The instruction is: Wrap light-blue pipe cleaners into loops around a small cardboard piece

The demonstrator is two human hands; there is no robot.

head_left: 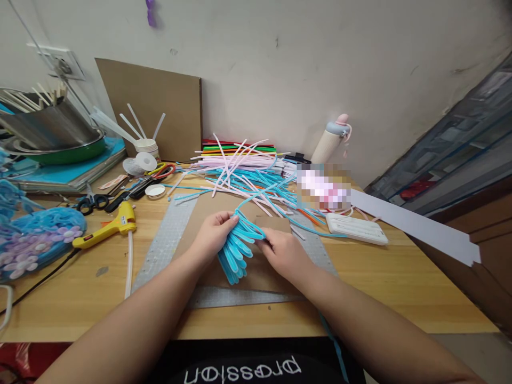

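My left hand (212, 234) is closed round a bundle of looped blue pipe cleaners (236, 253), gripping it at the top. My right hand (282, 252) pinches the same blue bundle from the right, where a loop bends. A long blue strand runs up from the bundle toward the pile of pink and blue pipe cleaners (240, 176). Both hands work over a brown cardboard sheet (262, 272) lying on a grey cutting mat (168, 240).
A yellow glue gun (108, 226), scissors (94, 201) and tape rolls lie at left on the wooden table (400, 277). A blue flower craft (36, 240) sits far left. A white flat case (356, 228), a bottle (330, 141) and a grey strip (416, 226) are at right.
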